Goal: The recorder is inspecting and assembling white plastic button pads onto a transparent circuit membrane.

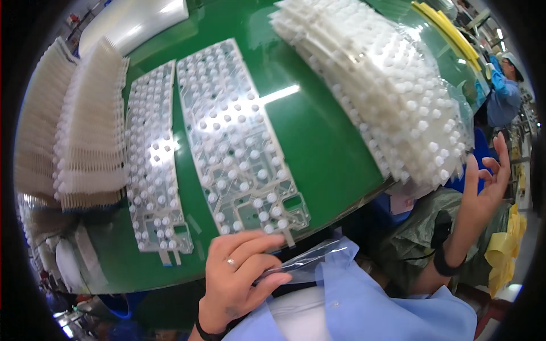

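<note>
Two clear keypad sheets dotted with white domes, a left sheet (pixel 152 153) and a right sheet (pixel 233 136), lie side by side on the green tabletop (pixel 324 136). My left hand (pixel 239 275), with a ring on one finger, is at the near edge of the right sheet. Its fingers are bent, with a gap to the thumb. Clear plastic film (pixel 318 261) shows behind that gap; I see no firm grip on it. Beside the near corner of a tall stack of white domed sheets (pixel 392 85), my right hand (pixel 483 182) is raised, fingers spread, holding nothing.
Two upright-looking rows of stacked sheets (pixel 94 125) stand at the left. A pale smooth sheet (pixel 133 25) lies at the far left, yellow strips (pixel 449 34) at the far right. A person in blue (pixel 503 94) works beyond. Grey-green plastic (pixel 424 233) hangs below the table edge.
</note>
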Demonstrator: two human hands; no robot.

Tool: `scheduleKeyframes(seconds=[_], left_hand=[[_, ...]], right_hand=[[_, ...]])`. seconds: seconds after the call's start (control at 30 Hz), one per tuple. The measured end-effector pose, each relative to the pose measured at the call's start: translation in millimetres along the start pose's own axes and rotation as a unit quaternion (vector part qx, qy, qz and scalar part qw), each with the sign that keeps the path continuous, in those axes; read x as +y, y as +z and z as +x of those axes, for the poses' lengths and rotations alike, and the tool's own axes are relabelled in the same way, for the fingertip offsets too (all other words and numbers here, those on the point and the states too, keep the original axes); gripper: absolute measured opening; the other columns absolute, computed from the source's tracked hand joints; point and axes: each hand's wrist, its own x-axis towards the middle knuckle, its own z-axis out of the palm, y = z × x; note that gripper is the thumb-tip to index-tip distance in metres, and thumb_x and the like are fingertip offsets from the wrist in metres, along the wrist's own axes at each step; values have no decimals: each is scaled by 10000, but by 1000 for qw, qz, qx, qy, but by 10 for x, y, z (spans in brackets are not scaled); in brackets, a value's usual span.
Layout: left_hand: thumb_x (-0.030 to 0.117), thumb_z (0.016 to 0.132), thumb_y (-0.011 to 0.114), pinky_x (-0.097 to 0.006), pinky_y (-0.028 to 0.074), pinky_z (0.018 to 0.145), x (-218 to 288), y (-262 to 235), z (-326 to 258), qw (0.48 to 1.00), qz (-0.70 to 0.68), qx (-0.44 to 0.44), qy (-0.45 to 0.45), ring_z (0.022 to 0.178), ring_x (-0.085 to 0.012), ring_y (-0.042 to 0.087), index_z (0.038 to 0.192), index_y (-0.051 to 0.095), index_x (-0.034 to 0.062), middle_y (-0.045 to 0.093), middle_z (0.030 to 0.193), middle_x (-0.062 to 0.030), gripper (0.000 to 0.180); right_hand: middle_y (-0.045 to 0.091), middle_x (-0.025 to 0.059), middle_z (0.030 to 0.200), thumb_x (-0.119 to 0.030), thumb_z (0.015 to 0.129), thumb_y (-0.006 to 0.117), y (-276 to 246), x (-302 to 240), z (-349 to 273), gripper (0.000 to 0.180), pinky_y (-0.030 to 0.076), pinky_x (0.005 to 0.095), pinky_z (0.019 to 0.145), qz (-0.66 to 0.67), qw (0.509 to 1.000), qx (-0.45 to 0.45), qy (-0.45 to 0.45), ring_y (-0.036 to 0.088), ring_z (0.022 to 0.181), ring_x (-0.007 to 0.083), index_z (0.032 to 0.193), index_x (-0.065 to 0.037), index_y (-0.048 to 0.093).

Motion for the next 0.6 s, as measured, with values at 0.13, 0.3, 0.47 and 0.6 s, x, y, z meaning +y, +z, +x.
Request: scheduleKeyframes(seconds=[0.13, 0.3, 0.47, 0.6], left_hand=[[321, 781, 793, -282, 438, 454, 27, 88, -127, 987, -108, -67, -99, 499, -175, 611, 856, 659, 61, 611, 607, -29, 302], [301, 778, 794, -303, 461, 471, 98, 89, -52, 993, -96, -46, -51, 518, -194, 613, 832, 663, 62, 616, 622, -31, 278], [297, 775, 794, -307, 454, 458, 94, 125, -75, 995, -90, -28, -35, 503, -201, 598, 815, 661, 63, 608, 615, -24, 272], [298, 771, 797, -302, 450, 456, 86, 126, -55, 993, -100, -53, -39, 498, -199, 594, 803, 659, 65, 604, 610, -26, 273]], right_hand=[[667, 111, 1031, 0, 713, 708, 70, -725, -429, 334, 461, 373, 842, 294, 870, -385, -93, 609, 949, 265, 1046, -21, 683], [659, 52, 951, -77, 745, 770, 269, -1018, -881, 197, 474, 353, 738, 384, 802, -451, -81, 608, 857, 255, 927, -66, 697], [657, 35, 917, -78, 743, 769, 245, -1009, -891, 168, 461, 337, 698, 392, 795, -457, -73, 600, 821, 243, 895, -79, 699], [656, 38, 904, -72, 738, 774, 249, -981, -912, 158, 457, 335, 712, 396, 790, -465, -54, 594, 824, 248, 877, -87, 700]])
